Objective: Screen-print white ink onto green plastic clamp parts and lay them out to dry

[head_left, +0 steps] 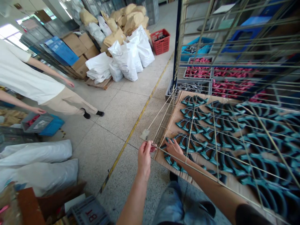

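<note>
My left hand (145,153) is closed around the front corner of a wire rack shelf (190,137), thumb on top. Under the wires my right hand (174,148) reaches in from the right, its bent fingers on a teal-and-black curved handle (167,139) at the left edge of the layer; the fingertips are partly hidden. Rows of similar teal-and-black handles (225,137) lie on a cardboard sheet (172,125). A small pale tag (144,134) sits by the rack corner, just beyond my left hand.
A blue rack post (177,43) rises at the back corner. Behind are grey crates of pink parts (199,67) and a red basket (160,41). White sacks (127,59) stand beyond the yellow floor line (138,120). At left, a person (30,75) stands near a grey crate (38,122).
</note>
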A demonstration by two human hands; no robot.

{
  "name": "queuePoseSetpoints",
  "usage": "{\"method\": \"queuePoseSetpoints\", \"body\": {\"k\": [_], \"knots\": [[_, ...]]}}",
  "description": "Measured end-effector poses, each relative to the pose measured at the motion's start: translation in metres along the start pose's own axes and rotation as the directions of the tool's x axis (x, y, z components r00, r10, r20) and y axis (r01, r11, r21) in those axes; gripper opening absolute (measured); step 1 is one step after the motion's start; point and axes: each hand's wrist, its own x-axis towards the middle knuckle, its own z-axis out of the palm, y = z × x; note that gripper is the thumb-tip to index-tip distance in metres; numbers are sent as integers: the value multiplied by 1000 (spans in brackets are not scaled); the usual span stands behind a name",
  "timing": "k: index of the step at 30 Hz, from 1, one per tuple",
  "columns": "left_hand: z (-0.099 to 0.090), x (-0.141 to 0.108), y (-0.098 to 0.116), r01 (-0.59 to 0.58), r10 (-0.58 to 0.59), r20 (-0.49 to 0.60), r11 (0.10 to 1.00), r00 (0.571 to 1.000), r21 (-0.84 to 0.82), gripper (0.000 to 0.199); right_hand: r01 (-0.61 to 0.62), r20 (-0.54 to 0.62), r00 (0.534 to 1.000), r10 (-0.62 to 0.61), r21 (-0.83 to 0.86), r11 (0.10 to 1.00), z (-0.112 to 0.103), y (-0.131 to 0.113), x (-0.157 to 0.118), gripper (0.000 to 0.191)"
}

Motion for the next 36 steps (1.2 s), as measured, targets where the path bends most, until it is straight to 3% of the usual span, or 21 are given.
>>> {"method": "queuePoseSetpoints", "body": {"k": [13, 16, 21, 24, 26, 29, 33, 36], "knots": [[2, 0, -2, -20, 21, -21, 998, 1000, 54, 43, -43, -53, 997, 48, 91, 995, -20, -6, 30, 13], [4, -1, 1, -10, 12, -27, 999, 1000, 44, 44, -88, -105, 989, 100, 121, 989, -24, 11, 37, 15], [6, 0, 2, 1, 0, -54, 1000, 999, 30, 45, -291, -137, 938, 317, 180, 939, -29, 60, 43, 20], [6, 0, 0, 10, -8, -64, 1000, 998, 26, 45, -329, -136, 922, 363, 221, 918, -32, 63, 34, 23], [4, 1, -5, 30, -29, -44, 999, 999, 25, 45, -308, -135, 928, 348, 250, 918, -33, 46, 15, 26], [-5, 5, -20, 67, -66, -22, 997, 998, 48, 48, -253, -95, 952, 292, 297, 921, -26, 4, -38, 29], [-17, 14, -54, 158, -154, -46, 982, 987, 100, 47, -244, 5, 966, 259, 355, 903, -3, -45, -139, 27], [-19, 22, -79, 268, -258, -83, 951, 963, 151, 29, -326, 64, 941, 332, 435, 839, 18, -60, -214, 23]]}}
